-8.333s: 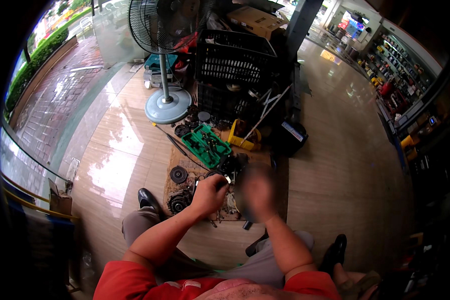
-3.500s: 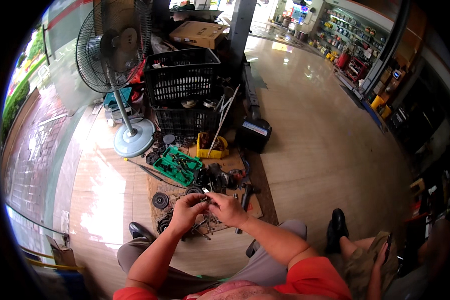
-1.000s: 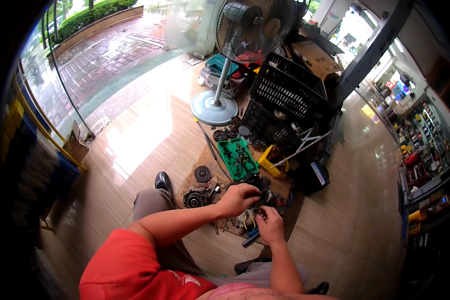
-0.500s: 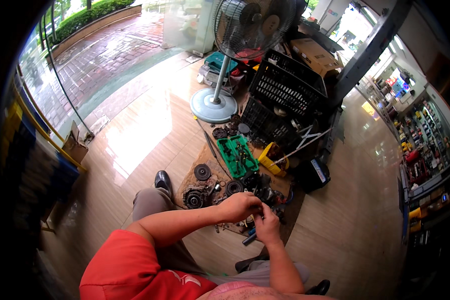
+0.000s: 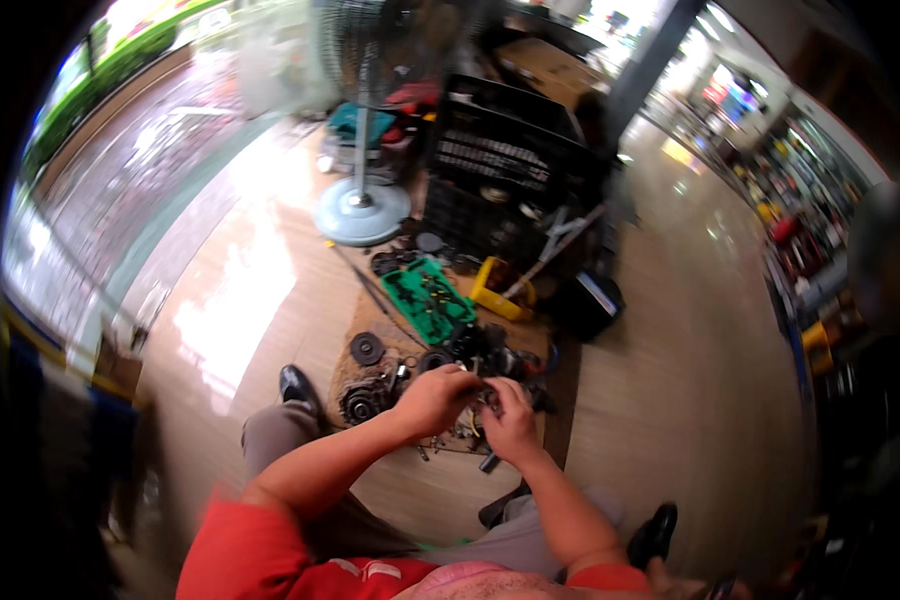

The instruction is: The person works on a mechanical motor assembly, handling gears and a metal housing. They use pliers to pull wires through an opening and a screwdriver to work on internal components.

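Observation:
My left hand and my right hand meet over the parts on the floor, fingers closed and pinching. Between their fingertips is a small dark piece, blurred and mostly covered, whose kind I cannot make out. Below them a brown board bears greasy machine parts. A round dark pulley-like wheel lies flat left of my hands, with a round ribbed machine housing nearer me. A dark cylinder lies close under my right hand.
Beyond my hands sit a green tray of small parts and a yellow container. Farther off stand a fan's round base and black crates. A black box is at the right. A black shoe shows lower right.
The whole view has swung, so the scene sits farther left and is more blurred. My hands have parted slightly but still meet at the fingertips. More of a limb shows at the lower right.

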Action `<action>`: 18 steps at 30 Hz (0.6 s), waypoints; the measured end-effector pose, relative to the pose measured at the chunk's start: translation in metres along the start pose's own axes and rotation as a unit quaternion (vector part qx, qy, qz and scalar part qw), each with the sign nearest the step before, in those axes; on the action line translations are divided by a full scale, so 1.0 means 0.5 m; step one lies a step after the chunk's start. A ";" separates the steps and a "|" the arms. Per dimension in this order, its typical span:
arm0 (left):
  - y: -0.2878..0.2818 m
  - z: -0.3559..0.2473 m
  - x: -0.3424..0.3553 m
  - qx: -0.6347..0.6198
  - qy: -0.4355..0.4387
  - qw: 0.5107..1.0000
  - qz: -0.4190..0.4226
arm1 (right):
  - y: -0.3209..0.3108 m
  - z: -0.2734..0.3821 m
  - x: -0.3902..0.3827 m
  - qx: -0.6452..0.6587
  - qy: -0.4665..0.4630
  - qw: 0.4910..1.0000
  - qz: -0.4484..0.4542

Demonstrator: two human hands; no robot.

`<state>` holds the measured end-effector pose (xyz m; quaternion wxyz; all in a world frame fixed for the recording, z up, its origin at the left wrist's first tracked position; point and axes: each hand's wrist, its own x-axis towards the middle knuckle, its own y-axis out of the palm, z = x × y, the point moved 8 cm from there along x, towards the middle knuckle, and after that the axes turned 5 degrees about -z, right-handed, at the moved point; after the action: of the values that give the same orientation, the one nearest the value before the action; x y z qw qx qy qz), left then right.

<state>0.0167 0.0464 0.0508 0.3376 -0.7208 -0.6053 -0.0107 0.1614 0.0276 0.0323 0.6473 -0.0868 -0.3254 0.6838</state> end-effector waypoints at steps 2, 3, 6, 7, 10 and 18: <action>0.000 -0.006 0.002 -0.004 -0.015 1.000 0.012 | -0.004 0.019 0.003 -0.005 -0.054 0.999 -0.009; 0.005 -0.011 0.002 0.007 -0.014 1.000 0.015 | -0.002 0.020 0.001 0.009 -0.066 0.998 -0.008; 0.015 -0.029 0.005 -0.029 -0.025 0.998 0.048 | 0.011 0.012 -0.011 0.047 -0.070 0.996 0.019; 0.017 -0.026 0.004 -0.030 -0.019 0.998 0.048 | 0.018 0.005 -0.013 0.055 -0.048 0.997 0.036; 0.020 -0.024 0.002 -0.030 -0.033 0.997 0.070 | 0.020 -0.003 -0.016 0.075 -0.010 0.997 0.032; 0.030 -0.034 0.017 -0.020 -0.031 0.999 0.037 | 0.007 -0.036 -0.014 0.009 0.028 1.000 -0.002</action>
<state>0.0388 0.0446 0.0605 0.3047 -0.7491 -0.5880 0.0119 0.1694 0.0272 0.0144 0.6583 -0.0997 -0.3010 0.6827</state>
